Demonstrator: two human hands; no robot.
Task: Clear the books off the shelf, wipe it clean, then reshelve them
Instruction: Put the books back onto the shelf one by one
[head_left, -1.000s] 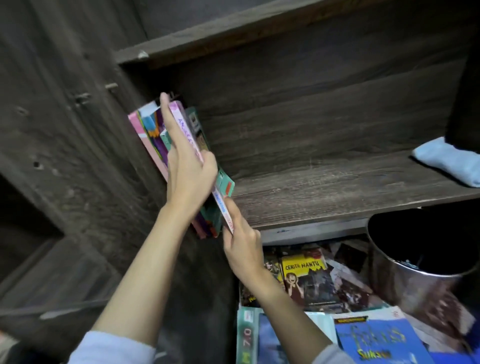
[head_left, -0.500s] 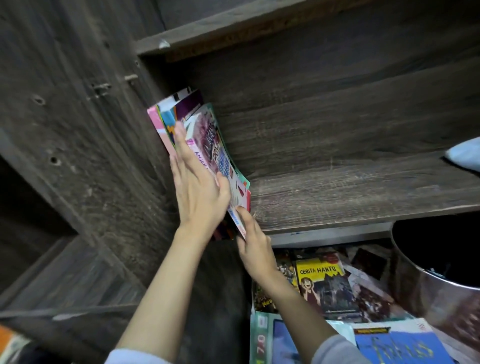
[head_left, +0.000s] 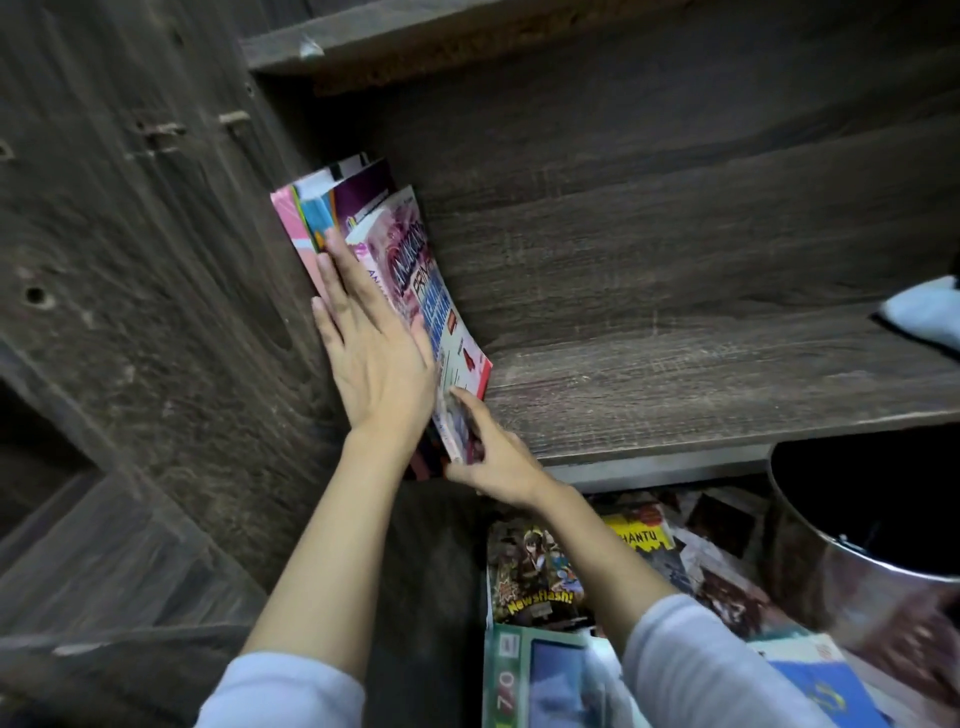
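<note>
Straight fingers of the left hand lie flat against the spines of a small row of books, pressing them toward the dark wooden side panel. The palm is open and nothing is clasped in it.

The right hand comes in from below. Its fingers and thumb are curled around the bottom corner of the pink-and-blue book, with one fingertip lying on the cover. This is the outermost book of the row. It leans to the left against the others, and its lower end is at the front edge of the shelf.

All these books are tucked into the far left end of the shelf, touching the side panel. A pale blue cloth lies on the shelf board at the far right, well apart from the books. Another wooden board runs overhead.

Below the shelf, more books are spread out flat: a comic with the word "Newsflash!", a yellow-covered book beside it, and a blue book at the bottom right. A shiny metal bucket stands at the right, just under the shelf edge. Both forearms are bare, with light grey-blue sleeves pushed up.
</note>
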